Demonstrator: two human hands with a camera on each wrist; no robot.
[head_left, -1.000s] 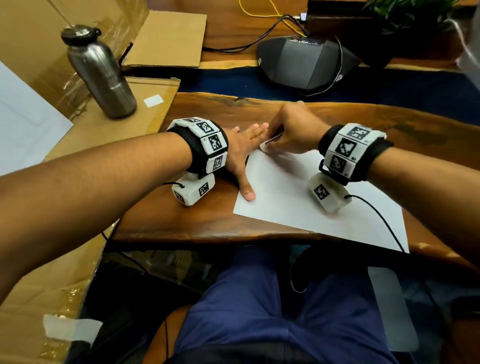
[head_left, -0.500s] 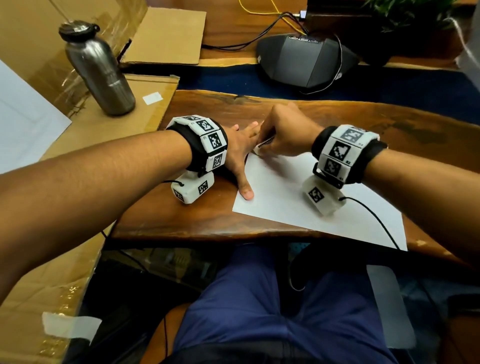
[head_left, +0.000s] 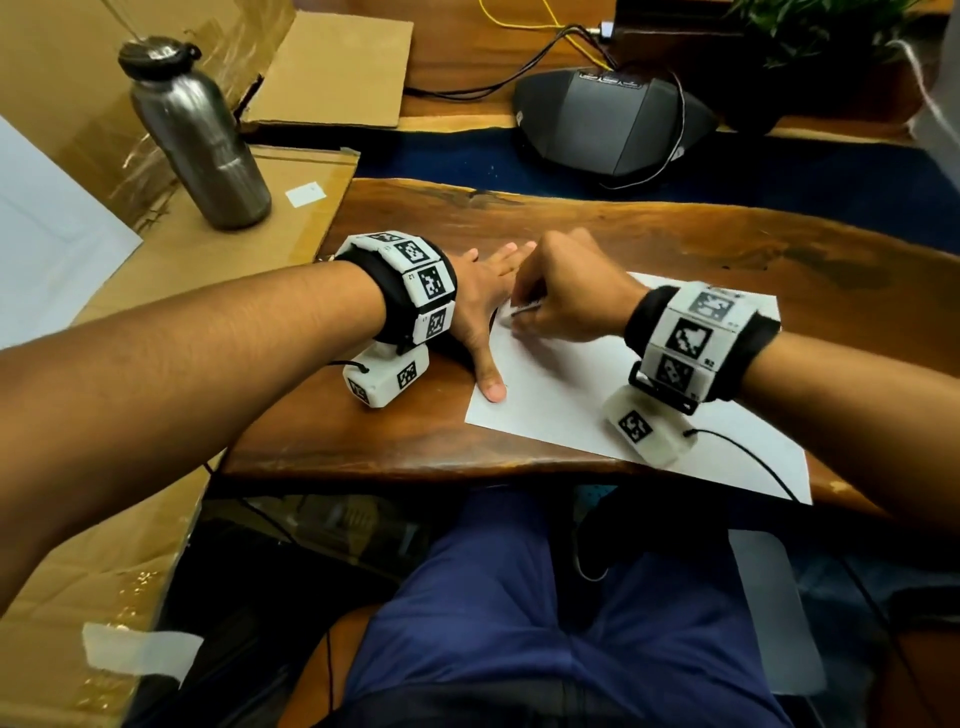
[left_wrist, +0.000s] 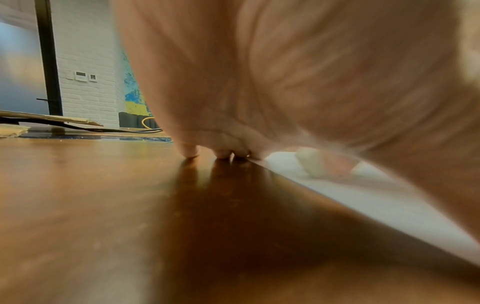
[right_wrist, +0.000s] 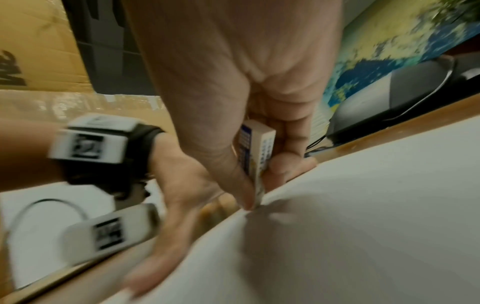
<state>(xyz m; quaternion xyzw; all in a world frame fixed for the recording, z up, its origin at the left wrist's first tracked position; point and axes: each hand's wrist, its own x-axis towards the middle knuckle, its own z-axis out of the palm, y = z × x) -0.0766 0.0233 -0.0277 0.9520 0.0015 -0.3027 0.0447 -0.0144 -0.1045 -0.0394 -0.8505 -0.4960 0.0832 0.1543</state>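
Note:
A white sheet of paper (head_left: 634, 395) lies on the wooden table (head_left: 571, 228). My left hand (head_left: 488, 306) lies flat with straight fingers, its thumb pressing the sheet's left edge. My right hand (head_left: 566, 296) pinches a small white eraser (right_wrist: 255, 156) in a printed sleeve between thumb and fingers. The eraser's lower end touches the paper (right_wrist: 363, 236) near its far left corner. In the left wrist view the fingertips (left_wrist: 191, 152) rest on the wood beside the paper (left_wrist: 363, 191), with the eraser (left_wrist: 313, 164) blurred behind them.
A steel water bottle (head_left: 195, 135) stands on cardboard (head_left: 208, 249) at the left. A dark conference speaker (head_left: 613, 124) with cables sits beyond the blue strip of the table. A plant (head_left: 821, 26) is at the far right. My lap is below the table edge.
My right hand with the eraser has shifted slightly left and toward me on the paper's corner. The left hand stays flat in the same place.

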